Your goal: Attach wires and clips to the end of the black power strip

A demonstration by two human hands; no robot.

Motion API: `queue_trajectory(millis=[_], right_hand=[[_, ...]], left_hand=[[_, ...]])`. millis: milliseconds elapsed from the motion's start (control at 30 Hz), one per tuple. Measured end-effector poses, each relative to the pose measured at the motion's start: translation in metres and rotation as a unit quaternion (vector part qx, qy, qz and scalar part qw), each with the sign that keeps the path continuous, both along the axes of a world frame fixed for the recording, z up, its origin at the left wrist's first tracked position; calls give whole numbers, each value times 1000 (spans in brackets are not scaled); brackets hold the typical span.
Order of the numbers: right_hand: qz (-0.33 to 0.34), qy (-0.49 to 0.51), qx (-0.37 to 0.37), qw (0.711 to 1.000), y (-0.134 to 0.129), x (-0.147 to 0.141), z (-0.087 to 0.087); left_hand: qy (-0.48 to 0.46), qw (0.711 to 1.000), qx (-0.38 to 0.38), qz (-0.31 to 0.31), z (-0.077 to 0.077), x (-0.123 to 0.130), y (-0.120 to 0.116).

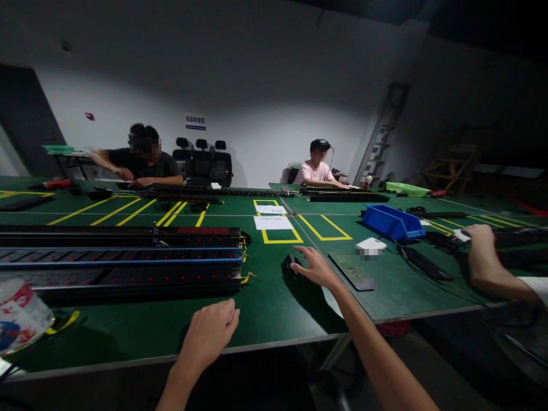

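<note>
The right hand (315, 267) is open, palm down over the green table (274, 317), its fingers extended and slightly spread. Its thumb overlaps the black object (290, 265); contact cannot be told with certainty. This object is small, compact and dark, with a rounded outline and a greyer patch beside the thumb; finer detail is lost in the dim light. It lies on the table right of the strip ends, below the paper labels (273, 222) and the yellow tape outlines (282, 241).

The left hand (210, 333) is closed in a loose curl near the front edge, with no held item visible. It is nearest to the strips (124, 264), which lie parallel on the table, partly behind the cup (22, 317). They are long, narrow and black, bearing rows of small red dots, with blue lines running lengthwise between them. Short yellow wires (247, 278) project from their right ends.

Right of the right hand lie a dark flat panel (351, 272), a white box (371, 246) and a blue bin (391, 222).
</note>
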State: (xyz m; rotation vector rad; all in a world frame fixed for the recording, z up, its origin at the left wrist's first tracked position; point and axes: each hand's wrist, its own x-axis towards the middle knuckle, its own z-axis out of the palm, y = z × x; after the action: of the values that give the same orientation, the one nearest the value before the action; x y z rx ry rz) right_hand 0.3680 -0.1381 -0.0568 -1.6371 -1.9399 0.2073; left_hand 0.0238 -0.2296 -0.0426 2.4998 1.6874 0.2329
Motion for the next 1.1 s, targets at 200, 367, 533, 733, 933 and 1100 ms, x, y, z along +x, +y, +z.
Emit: queue_trajectory(millis=[200, 367, 533, 733, 933, 1100], right_hand=[[87, -70, -85, 990, 17, -2, 5], [64, -199, -102, 973, 23, -20, 27], [93, -232, -15, 968, 46, -80, 58], [109, -233, -26, 966, 103, -145, 59], [69, -208, -60, 974, 130, -160, 40], [40, -161, -57, 984, 136, -151, 32]], left_hand=[[0, 1000, -4, 3, 2, 0, -1], [-6, 1000, -21, 12, 6, 1, -3], [-13, 1000, -16, 11, 4, 2, -3], [-9, 1000, 3, -1, -5, -1, -1], [-5, 1000, -7, 0, -3, 0, -3], [-14, 1000, -5, -5, -1, 1, -4]])
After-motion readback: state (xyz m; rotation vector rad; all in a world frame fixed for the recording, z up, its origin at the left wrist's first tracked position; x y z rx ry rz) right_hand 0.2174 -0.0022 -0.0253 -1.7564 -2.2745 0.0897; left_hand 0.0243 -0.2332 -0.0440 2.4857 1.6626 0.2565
